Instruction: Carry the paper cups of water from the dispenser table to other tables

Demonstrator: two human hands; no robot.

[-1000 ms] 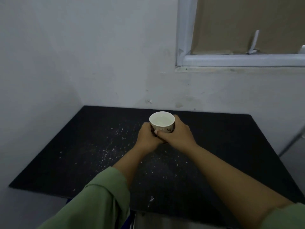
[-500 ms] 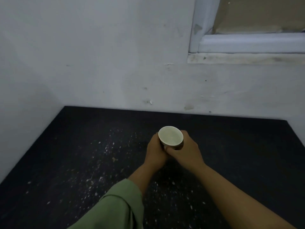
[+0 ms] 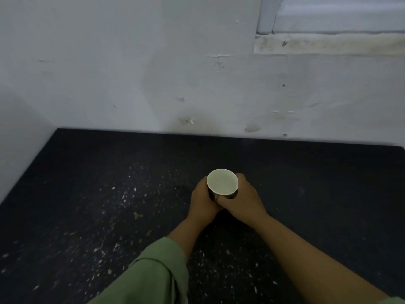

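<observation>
Left hand [image 3: 202, 201] and right hand [image 3: 242, 202] clasp round paper cup [image 3: 222, 181] over speckled black table [image 3: 92, 194].

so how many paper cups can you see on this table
1. The paper cup sits mid-table on the black table, wrapped by the left hand and right hand. None look hidden.

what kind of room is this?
Probably a bare, worn indoor utility or back room. A black table flecked with white specks sits in a corner of scuffed, peeling white wall, under a window sill. Both hands hold a paper cup over it.
</observation>
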